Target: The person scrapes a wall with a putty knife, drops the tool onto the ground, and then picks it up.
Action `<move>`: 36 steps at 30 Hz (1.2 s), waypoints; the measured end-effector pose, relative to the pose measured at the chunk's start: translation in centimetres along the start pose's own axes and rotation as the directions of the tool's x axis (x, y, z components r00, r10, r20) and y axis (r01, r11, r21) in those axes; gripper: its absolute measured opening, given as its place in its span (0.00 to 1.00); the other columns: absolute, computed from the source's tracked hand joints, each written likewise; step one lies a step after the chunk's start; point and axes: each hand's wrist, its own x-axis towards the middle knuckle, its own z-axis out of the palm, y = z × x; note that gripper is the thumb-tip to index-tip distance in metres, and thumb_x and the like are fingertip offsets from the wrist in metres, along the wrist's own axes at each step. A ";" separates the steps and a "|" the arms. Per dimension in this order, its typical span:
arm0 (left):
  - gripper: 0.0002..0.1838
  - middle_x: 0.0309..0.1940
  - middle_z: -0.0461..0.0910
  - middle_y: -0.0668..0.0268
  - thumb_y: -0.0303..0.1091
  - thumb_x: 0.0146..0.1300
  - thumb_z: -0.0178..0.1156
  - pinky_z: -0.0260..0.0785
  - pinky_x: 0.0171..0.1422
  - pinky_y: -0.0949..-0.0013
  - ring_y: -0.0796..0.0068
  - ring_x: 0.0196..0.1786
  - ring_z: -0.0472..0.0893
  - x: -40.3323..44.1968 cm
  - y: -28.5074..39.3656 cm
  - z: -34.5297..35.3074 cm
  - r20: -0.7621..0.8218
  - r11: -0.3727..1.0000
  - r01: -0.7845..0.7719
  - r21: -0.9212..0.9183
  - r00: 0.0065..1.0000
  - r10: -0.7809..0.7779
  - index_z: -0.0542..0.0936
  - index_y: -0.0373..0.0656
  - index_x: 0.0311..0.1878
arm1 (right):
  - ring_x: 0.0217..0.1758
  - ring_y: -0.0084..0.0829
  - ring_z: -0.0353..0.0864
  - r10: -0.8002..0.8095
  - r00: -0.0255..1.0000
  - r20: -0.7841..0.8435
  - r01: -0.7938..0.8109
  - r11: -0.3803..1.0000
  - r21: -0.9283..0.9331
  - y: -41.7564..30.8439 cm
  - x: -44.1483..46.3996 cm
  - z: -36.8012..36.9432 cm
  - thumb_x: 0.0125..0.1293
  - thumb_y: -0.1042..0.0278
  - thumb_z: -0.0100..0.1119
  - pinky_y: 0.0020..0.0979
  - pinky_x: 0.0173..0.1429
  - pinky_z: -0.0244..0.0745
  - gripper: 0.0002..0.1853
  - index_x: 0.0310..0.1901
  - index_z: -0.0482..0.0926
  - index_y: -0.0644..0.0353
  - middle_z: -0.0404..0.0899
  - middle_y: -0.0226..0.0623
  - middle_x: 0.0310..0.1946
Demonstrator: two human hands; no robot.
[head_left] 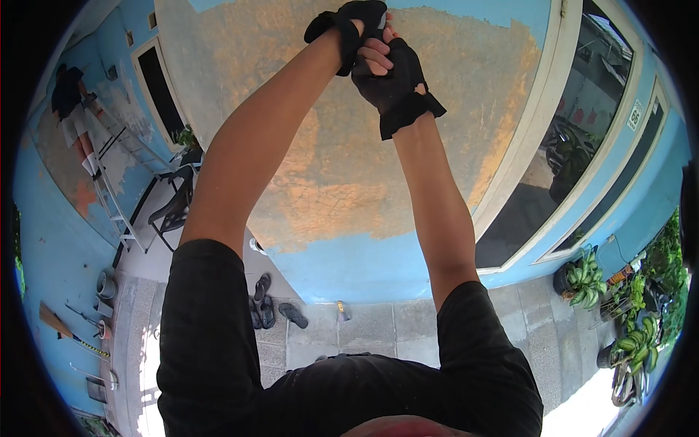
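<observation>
Both my arms reach up toward a wall (313, 146) whose blue paint is stripped to a grey and orange-brown patch. My left hand (352, 25), in a black fingerless glove, is closed at the top of the view, its fingers mostly hidden. Just below and to the right, touching or nearly touching it, is my right hand (392, 73), gloved the same way with its fingers curled in. A small greyish piece shows by the left hand's knuckles; whatever the hands grip is too hidden to name.
Another person (71, 109) stands on a stepladder (116, 153) at the left wall. Below are sandals (266, 309) and a small yellow-handled tool (343, 312) on paving. A black chair (173, 204) stands left; a window (561, 153) and potted plants (585, 279) are right.
</observation>
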 end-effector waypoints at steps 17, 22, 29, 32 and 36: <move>0.18 0.27 0.78 0.62 0.50 0.68 0.52 0.73 0.30 0.71 0.71 0.26 0.76 -0.3 0.6 0.4 -0.002 0.999 0.048 -0.024 0.999 -0.048 0.77 0.43 0.40 | 0.15 0.18 0.61 0.014 0.999 -0.030 -0.014 1.000 0.024 -0.3 0.5 0.6 0.78 0.61 0.39 0.20 0.18 0.60 0.11 0.50 0.75 0.39 0.64 0.25 0.20; 0.19 0.26 0.77 0.62 0.51 0.68 0.51 0.72 0.28 0.70 0.70 0.25 0.75 -0.1 1.0 0.3 0.004 0.995 0.082 -0.055 0.997 -0.082 0.77 0.43 0.39 | 0.15 0.18 0.61 0.030 0.999 -0.015 -0.030 1.000 0.005 -0.6 0.6 0.1 0.79 0.59 0.39 0.20 0.17 0.59 0.11 0.48 0.75 0.41 0.64 0.24 0.20; 0.19 0.24 0.76 0.63 0.51 0.68 0.51 0.70 0.26 0.69 0.70 0.22 0.73 0.6 1.6 0.9 -0.042 0.997 0.070 -0.045 0.997 -0.072 0.76 0.44 0.38 | 0.15 0.18 0.60 0.063 0.998 -0.026 -0.064 0.997 -0.042 -2.0 2.1 0.8 0.79 0.58 0.39 0.21 0.17 0.58 0.11 0.45 0.75 0.44 0.63 0.23 0.19; 0.19 0.24 0.76 0.63 0.51 0.68 0.50 0.69 0.25 0.69 0.69 0.21 0.72 0.7 1.9 0.6 -0.025 0.995 0.086 -0.054 0.996 -0.087 0.76 0.44 0.37 | 0.15 0.18 0.60 0.065 0.996 -0.053 -0.065 0.998 0.001 -1.3 1.1 0.9 0.78 0.58 0.40 0.20 0.18 0.59 0.11 0.44 0.76 0.45 0.64 0.23 0.19; 0.19 0.23 0.75 0.63 0.52 0.68 0.50 0.68 0.24 0.68 0.69 0.20 0.71 0.7 2.1 1.0 -0.048 0.996 0.077 -0.044 0.996 -0.079 0.76 0.44 0.36 | 0.14 0.19 0.60 0.093 0.992 -0.083 -0.094 0.995 -0.017 -2.0 1.8 1.5 0.79 0.58 0.38 0.23 0.16 0.56 0.12 0.41 0.75 0.35 0.65 0.24 0.19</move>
